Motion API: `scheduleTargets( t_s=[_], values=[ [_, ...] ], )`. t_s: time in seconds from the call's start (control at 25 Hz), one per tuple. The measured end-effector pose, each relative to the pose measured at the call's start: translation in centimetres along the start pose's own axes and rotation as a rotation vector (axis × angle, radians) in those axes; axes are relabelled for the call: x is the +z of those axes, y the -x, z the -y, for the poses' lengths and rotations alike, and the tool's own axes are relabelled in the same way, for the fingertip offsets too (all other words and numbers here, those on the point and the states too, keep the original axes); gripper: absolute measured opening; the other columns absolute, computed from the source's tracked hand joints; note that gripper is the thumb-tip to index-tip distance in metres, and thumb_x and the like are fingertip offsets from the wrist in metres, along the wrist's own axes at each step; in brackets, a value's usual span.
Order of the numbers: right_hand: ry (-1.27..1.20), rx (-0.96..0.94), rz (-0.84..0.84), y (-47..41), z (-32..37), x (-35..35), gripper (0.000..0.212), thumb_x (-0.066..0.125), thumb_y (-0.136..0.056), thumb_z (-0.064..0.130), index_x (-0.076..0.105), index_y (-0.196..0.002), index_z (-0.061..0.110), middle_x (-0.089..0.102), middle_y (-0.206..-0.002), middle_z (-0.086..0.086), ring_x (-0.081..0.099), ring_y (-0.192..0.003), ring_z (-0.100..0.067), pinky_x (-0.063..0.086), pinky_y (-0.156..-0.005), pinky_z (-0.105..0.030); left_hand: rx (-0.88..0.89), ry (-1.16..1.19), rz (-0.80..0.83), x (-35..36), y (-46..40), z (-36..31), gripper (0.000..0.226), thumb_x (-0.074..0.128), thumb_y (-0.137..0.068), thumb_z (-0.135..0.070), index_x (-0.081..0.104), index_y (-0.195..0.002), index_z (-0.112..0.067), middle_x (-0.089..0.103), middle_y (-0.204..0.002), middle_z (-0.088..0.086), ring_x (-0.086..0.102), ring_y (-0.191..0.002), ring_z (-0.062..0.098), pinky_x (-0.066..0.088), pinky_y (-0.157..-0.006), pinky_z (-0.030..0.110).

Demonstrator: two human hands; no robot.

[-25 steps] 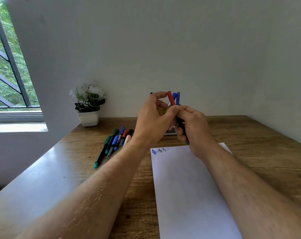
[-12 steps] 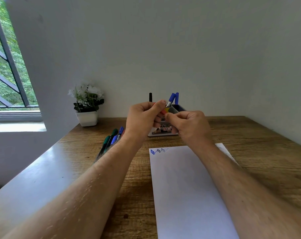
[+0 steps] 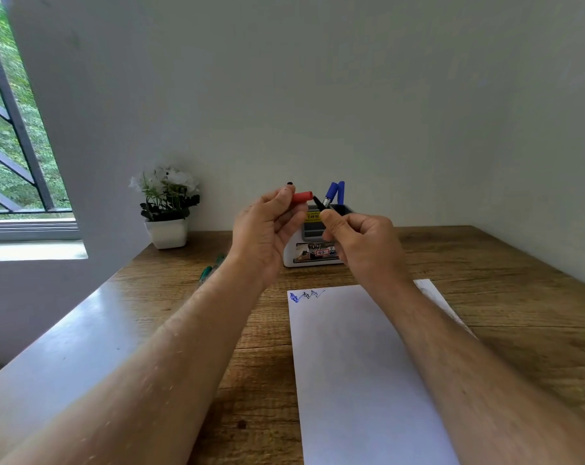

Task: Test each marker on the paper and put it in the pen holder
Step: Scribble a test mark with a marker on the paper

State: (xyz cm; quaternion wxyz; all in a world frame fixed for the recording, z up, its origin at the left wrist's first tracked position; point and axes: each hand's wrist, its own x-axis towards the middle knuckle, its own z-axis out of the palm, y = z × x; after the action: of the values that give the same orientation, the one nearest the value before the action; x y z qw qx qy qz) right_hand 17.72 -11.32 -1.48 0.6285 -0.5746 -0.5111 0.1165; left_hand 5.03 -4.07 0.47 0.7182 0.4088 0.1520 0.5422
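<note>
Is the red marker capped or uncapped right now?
Uncapped. The left hand holds the red cap apart from the marker's dark tip, which sticks out of the right hand.

White-potted flower plant on wooden table near barred window

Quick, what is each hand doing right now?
Left hand: pinching the red cap.
Right hand: gripping the uncapped marker.
</note>
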Motion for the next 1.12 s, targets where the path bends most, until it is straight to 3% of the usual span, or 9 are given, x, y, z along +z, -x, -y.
scheduleTargets(
  t_s=[0.2,0.32,0.4,0.48,0.64,0.72,0.88,1.0,1.12],
  values=[
    [-0.215,-0.011,0.002,-0.2,-0.1,-0.3,0.042,0.056,-0.097,0.038,0.069,-0.078,0.004,0.051,-0.048,0.004,0.042,-0.040,-0.007,0.035,-0.041,-0.016,-0.081,0.117,0.013,0.0,0.2,-0.2,0.031,0.042,-0.097,0.000,0.067,-0.115,0.001,0.071,-0.079,0.009,0.068,-0.072,0.015,0.060,-0.068,0.022],
    [-0.193,0.011,-0.044,-0.2,-0.3,-0.3,0.031,0.054,-0.100,0.032,0.074,-0.097,0.008,0.057,-0.057,-0.005,0.045,-0.041,-0.005,0.037,-0.044,-0.014,-0.092,0.033,-0.008,-0.1,-0.1,-0.1,0.043,0.030,-0.093,0.003,0.064,-0.119,-0.003,0.056,-0.065,0.003,0.051,-0.058,0.012,0.050,-0.053,0.023],
    [-0.185,0.032,-0.066,-0.3,-0.3,-0.3,0.022,0.054,-0.101,0.020,0.069,-0.116,0.015,0.066,-0.069,-0.007,0.049,-0.043,-0.004,0.038,-0.042,-0.016,-0.085,-0.218,-0.016,0.1,0.0,-0.2,0.042,0.026,-0.094,0.002,0.062,-0.113,-0.010,0.044,-0.057,-0.002,0.036,-0.049,0.011,0.032,-0.043,0.023],
    [-0.160,0.027,-0.083,-0.2,-0.3,-0.5,0.029,0.054,-0.098,0.008,0.063,-0.120,0.023,0.070,-0.082,-0.006,0.054,-0.045,-0.008,0.040,-0.038,-0.019,-0.107,-0.601,0.035,0.8,0.4,-0.4,0.037,0.029,-0.095,0.001,0.063,-0.102,-0.014,0.043,-0.058,-0.003,0.033,-0.046,0.010,0.027,-0.039,0.021],
    [-0.125,0.021,-0.045,0.3,-0.4,-1.0,0.034,0.042,-0.095,-0.001,0.069,-0.107,0.015,0.068,-0.087,-0.009,0.060,-0.047,-0.020,0.043,-0.037,-0.024,-0.111,-1.375,0.132,0.6,-0.1,1.0,0.017,0.052,-0.097,-0.023,0.069,-0.094,-0.025,0.062,-0.093,-0.002,0.055,-0.083,0.012,0.047,-0.076,0.029],
    [-0.158,0.079,-0.015,0.5,-0.4,-0.9,0.034,0.040,-0.094,-0.002,0.068,-0.106,0.013,0.072,-0.084,-0.009,0.064,-0.052,-0.024,0.044,-0.037,-0.024,-0.136,-1.546,0.119,-0.2,-0.3,1.8,0.014,0.059,-0.095,-0.033,0.069,-0.097,-0.023,0.065,-0.098,0.000,0.058,-0.087,0.012,0.045,-0.073,0.029],
    [0.010,0.167,-0.034,0.7,-0.6,-0.9,0.010,0.058,-0.094,0.008,0.065,-0.092,0.015,0.068,-0.071,-0.006,0.060,-0.046,-0.013,0.043,-0.036,-0.020,-0.298,-1.595,0.122,-0.9,-0.6,1.3,0.029,0.071,-0.086,-0.037,0.066,-0.108,-0.018,0.063,-0.095,0.000,0.058,-0.089,0.017,0.044,-0.068,0.031],
    [0.055,0.223,0.009,0.9,-1.0,-1.2,0.040,0.060,-0.095,0.040,0.070,-0.074,0.007,0.060,-0.053,-0.006,0.052,-0.040,-0.011,0.039,-0.038,-0.020,-0.442,-1.556,0.157,-0.7,-0.6,0.9,0.043,0.078,-0.079,-0.036,0.063,-0.116,-0.019,0.059,-0.099,0.000,0.056,-0.090,0.021,0.046,-0.080,0.037],
    [0.142,0.257,0.199,1.2,-1.2,-0.9,0.023,0.058,-0.097,0.032,0.074,-0.089,0.016,0.069,-0.064,-0.011,0.061,-0.051,-0.022,0.044,-0.042,-0.024,-0.430,-1.616,0.163,-1.0,-1.0,1.4,0.046,0.081,-0.076,-0.037,0.068,-0.117,-0.019,0.064,-0.116,0.002,0.054,-0.101,0.021,0.041,-0.078,0.037]
  ],
)
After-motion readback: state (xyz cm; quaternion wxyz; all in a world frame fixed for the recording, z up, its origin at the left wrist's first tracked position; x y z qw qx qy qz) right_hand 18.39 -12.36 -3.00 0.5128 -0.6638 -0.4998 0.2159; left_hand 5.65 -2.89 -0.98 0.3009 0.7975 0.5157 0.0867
